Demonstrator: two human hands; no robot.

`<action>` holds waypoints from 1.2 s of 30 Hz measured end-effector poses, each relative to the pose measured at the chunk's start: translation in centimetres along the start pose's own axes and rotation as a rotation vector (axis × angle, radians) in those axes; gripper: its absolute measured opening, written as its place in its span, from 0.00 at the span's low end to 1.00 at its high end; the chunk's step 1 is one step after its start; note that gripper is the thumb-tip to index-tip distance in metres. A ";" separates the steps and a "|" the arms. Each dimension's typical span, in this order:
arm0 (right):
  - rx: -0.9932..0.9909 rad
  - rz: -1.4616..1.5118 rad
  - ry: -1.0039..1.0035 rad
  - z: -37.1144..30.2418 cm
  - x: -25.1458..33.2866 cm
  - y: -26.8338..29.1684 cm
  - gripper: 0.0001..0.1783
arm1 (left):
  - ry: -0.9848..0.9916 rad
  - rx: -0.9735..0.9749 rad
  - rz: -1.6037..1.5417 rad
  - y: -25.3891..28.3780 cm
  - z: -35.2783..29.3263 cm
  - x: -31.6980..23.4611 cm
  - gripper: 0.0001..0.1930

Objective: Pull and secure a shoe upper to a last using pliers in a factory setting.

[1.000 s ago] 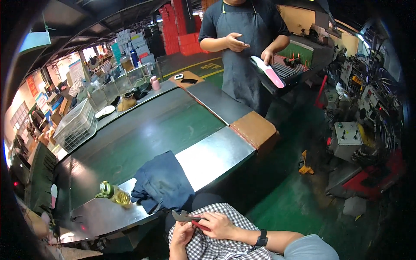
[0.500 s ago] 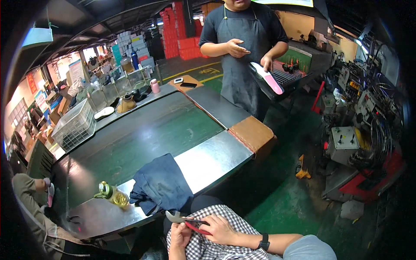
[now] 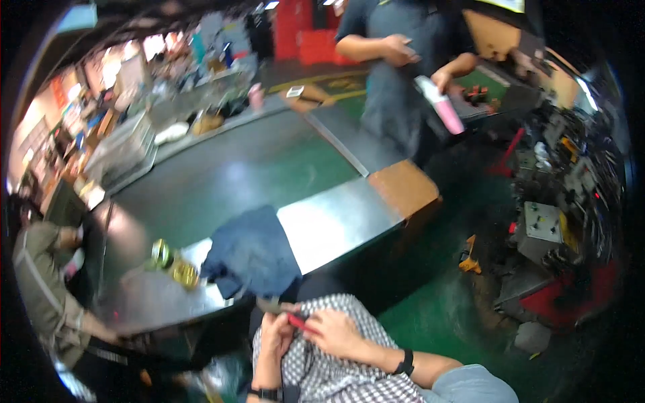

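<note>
So that the pliers (image 3: pixel 295 320) presumably sit steady, we grip them, left hand (image 3: pixel 274 334) near the head (image 3: pixel 271 307), right hand (image 3: pixel 336 332) on the handles (image 3: pixel 306 326)

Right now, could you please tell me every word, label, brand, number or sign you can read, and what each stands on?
No text can be read here.
Yellow floor marking: too blurred.
Bright panel at the top edge: cut off and too blurred.
Grey control box: any labels too small and blurred.
Red-handled tool: no lettering can be made out.
</note>
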State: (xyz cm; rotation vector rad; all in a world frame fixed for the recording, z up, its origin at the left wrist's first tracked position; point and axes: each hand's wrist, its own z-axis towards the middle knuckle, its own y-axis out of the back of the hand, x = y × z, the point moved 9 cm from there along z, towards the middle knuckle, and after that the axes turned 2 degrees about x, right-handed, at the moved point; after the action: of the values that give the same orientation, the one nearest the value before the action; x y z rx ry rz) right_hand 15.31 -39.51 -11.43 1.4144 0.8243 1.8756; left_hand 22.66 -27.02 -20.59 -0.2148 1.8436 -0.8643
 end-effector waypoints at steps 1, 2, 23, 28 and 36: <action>-0.007 -0.013 -0.016 0.4 0.0 0.6 0.13 | 0.016 -0.018 0.045 0.5 0.4 0.1 0.23; 0.044 -0.039 -0.070 0.8 -0.6 0.7 0.13 | -0.062 0.097 -0.039 -1.5 0.8 -0.3 0.28; -0.264 0.743 -0.282 -0.8 -5.6 0.8 0.13 | 0.088 0.391 -0.619 -3.4 0.8 -1.4 0.42; -0.306 0.727 -0.267 -0.7 -5.4 1.1 0.13 | 0.093 0.393 -0.685 -3.2 0.8 -1.6 0.44; -0.288 0.558 -0.165 -0.1 -4.2 1.6 0.11 | 0.087 0.357 -0.736 -3.2 0.8 -2.1 0.46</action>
State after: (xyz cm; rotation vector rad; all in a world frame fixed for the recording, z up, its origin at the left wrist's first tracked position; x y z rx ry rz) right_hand 15.94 -43.79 -12.54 1.6923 0.0635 2.1273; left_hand 23.53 -28.64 -17.15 -0.6584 1.6528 -1.7090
